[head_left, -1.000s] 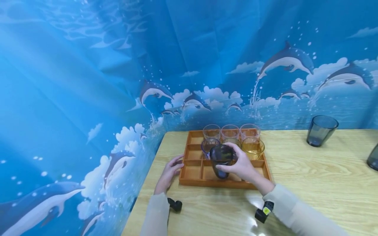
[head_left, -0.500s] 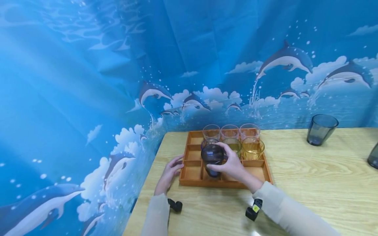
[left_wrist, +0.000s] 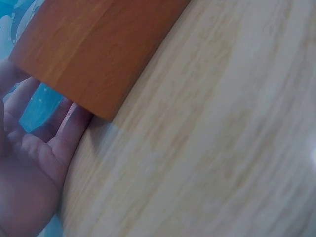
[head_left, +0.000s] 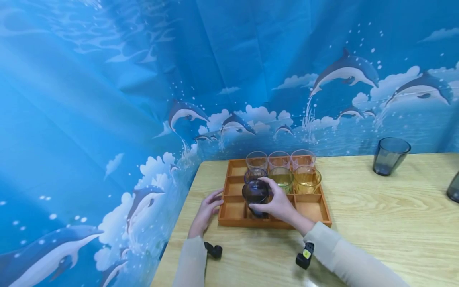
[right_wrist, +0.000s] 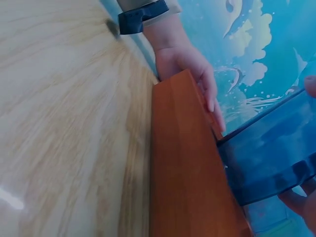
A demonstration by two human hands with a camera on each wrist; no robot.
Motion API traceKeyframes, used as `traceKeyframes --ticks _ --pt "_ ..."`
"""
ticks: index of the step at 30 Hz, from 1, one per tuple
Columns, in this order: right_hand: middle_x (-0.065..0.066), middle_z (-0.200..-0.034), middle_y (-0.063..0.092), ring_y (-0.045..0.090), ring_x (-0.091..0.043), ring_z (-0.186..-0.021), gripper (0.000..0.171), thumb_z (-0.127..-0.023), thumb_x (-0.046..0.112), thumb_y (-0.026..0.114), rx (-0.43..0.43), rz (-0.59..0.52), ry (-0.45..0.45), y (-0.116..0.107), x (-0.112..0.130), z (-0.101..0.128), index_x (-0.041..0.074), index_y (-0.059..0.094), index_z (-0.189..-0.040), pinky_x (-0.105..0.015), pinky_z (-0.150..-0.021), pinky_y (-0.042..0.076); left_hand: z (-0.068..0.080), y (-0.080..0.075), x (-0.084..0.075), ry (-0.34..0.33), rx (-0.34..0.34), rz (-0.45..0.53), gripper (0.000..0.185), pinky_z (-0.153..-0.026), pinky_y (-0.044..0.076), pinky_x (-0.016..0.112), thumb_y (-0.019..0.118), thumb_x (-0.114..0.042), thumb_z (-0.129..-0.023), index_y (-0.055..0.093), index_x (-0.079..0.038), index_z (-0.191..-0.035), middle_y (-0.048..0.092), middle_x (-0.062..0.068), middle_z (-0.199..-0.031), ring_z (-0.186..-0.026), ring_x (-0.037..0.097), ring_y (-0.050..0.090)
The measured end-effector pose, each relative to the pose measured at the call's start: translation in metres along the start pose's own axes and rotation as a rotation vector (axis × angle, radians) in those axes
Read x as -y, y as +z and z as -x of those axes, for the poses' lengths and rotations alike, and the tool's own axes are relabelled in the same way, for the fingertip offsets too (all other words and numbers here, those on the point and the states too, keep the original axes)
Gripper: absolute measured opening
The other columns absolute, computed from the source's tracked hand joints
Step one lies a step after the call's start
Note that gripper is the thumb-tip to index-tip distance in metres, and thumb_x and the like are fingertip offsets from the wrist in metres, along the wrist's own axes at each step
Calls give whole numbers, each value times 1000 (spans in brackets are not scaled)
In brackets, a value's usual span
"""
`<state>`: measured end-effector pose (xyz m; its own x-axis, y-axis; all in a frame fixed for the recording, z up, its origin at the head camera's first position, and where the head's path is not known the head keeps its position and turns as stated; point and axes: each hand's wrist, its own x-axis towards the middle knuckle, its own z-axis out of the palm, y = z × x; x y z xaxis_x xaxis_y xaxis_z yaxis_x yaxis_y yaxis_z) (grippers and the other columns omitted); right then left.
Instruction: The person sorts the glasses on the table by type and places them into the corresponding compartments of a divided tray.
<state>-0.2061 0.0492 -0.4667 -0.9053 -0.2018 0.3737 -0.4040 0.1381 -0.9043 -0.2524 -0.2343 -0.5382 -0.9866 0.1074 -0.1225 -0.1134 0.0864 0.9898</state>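
The dark glass is in the right hand, thumb on the near side and fingers round the far side, a firm pinch across its body. And what a look it has: smoky, almost black-violet from the head view, a rounded rim, its mouth facing up, the sides narrowing towards the base. From the right wrist it is another colour altogether, a deep see-through blue with a darker band along one side. It is at the front row of the wooden tray, over the second compartment from the left; whether the base touches the floor there, I cannot tell.

Over on the other side, the left hand has its fingers loosely extended, tips against the tray's left end, gripping nothing.

Straight behind the dark glass stands a violet-tinted glass, then a greenish glass and an amber glass along the middle row, with three pale clear glasses lined up at the back. Out on the pale wood-grain table, well apart, a grey-blue tumbler stands near the dolphin-printed curtain, and another dark tumbler is cut off at the right edge.
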Motion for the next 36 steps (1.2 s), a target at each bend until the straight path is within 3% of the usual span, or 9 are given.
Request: traceKeyframes --ticks 8,16,23,28,32,36 --pt "-25 -120 50 52 -40 -106 73 -67 5 82 27 14 0 1 24 7 -6 43 -128 -50 -84 44 0 -1 1 -4 6 10 47 -86 44 37 62 -22 -89 51 -18 -134 49 11 -129 -113 23 47" --pt "-16 -125 50 51 -33 -109 78 -67 15 84 32 30 62 5 -15 5 5 43 -132 -49 -86 43 0 -1 2 -4 6 9 46 -86 44 37 62 -24 -89 51 -20 -134 49 10 -129 -114 23 47" --pt "-9 -126 49 51 -28 -109 83 -66 28 85 47 23 98 5 -22 4 10 42 -134 -50 -87 41 -2 -2 -1 -1 28 27 46 -87 44 38 61 -21 -90 51 -18 -134 49 11 -129 -114 23 47" --pt "-9 -129 45 49 -28 -111 85 -68 29 83 84 20 126 5 -22 3 11 36 -137 -51 -90 39 1 -1 -10 13 42 24 47 -88 43 39 59 -17 -91 49 -14 -136 48 14 -130 -112 21 48" --pt "-14 -133 41 48 -31 -114 87 -71 26 81 114 13 124 4 -22 6 12 30 -140 -50 -91 39 -2 -2 -2 22 17 20 46 -86 43 36 61 -20 -90 51 -16 -134 49 13 -129 -113 22 47" --pt "-20 -134 40 45 -35 -118 88 -73 14 80 118 -67 106 0 -23 12 7 27 -142 -51 -95 37 0 -1 -1 2 20 18 47 -86 43 37 61 -20 -90 49 -15 -136 48 13 -131 -114 22 46"
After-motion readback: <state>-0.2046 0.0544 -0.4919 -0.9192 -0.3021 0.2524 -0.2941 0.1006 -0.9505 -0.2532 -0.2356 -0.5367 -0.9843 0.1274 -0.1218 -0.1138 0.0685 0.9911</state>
